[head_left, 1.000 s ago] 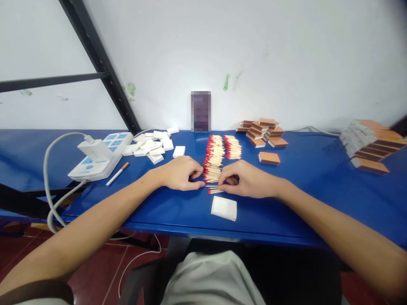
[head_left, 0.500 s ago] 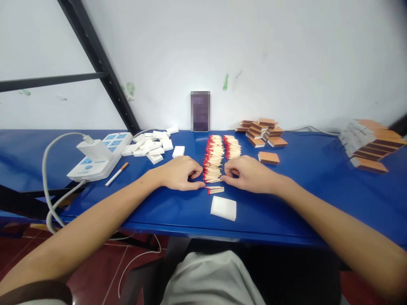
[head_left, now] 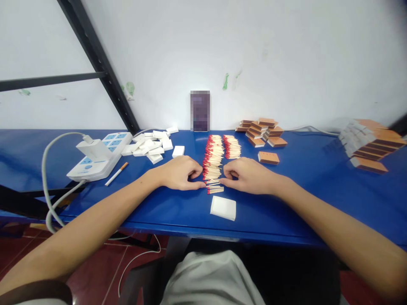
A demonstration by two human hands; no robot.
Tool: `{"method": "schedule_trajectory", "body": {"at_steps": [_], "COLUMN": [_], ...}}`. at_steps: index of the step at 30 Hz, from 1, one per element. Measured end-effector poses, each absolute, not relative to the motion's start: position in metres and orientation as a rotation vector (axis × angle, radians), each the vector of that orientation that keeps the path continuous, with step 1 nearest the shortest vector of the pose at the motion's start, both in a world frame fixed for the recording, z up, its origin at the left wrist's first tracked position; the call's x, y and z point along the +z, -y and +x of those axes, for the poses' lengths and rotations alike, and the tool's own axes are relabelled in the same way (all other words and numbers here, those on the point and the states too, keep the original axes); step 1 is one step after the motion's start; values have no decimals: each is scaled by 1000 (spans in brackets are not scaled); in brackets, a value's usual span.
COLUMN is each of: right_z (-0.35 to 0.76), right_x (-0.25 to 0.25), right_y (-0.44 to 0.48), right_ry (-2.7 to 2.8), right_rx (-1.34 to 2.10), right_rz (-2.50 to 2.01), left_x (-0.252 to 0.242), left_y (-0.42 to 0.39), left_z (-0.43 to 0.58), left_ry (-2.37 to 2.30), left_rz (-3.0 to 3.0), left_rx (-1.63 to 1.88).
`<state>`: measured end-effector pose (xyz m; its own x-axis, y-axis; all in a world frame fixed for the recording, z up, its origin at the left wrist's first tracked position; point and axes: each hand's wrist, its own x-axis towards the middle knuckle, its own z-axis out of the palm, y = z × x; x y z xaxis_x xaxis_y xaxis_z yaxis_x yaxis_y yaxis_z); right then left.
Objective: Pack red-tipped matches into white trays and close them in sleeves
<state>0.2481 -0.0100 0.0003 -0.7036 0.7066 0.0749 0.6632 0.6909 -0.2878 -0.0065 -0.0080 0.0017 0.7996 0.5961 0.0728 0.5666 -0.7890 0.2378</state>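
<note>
A long row of red-headed matches (head_left: 214,156) lies between my two hands, heads to the left. My left hand (head_left: 181,173) is closed, its fingers curled and its thumb tip at the heads near the row's front end. From the other side my right hand (head_left: 246,174) has its fingers curled, with its thumb tip at the plain ends of the same front matches. Just in front lie a few separated matches (head_left: 216,190). Closer to me rests a flat white matchbox tray (head_left: 223,207). A shorter group of matches (head_left: 232,147) lies behind my right hand.
White trays (head_left: 149,146) are heaped at the left, near a cigarette (head_left: 116,174) and a power strip (head_left: 104,154) with a looping cable. Brown matchbox sleeves (head_left: 262,131) are piled at the back right, with a stack (head_left: 375,144) farther right. A blurred dark rectangle (head_left: 200,111) leans on the wall.
My right hand has shifted slightly left and down. A few matches at the row's front end now lie a little nearer the separated ones. My left hand has hardly moved.
</note>
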Motion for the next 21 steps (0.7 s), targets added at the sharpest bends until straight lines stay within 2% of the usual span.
{"method": "schedule_trajectory", "body": {"at_steps": [21], "right_z": [246], "right_x": [-2], "right_y": [11], "right_ry": [2730], "right_rx": [327], "right_rz": [-1145], "left_x": [-1], "left_y": [9], "left_z": [-3], "left_ry": [-953], "left_rz": [2799], "left_rx": [233]}}
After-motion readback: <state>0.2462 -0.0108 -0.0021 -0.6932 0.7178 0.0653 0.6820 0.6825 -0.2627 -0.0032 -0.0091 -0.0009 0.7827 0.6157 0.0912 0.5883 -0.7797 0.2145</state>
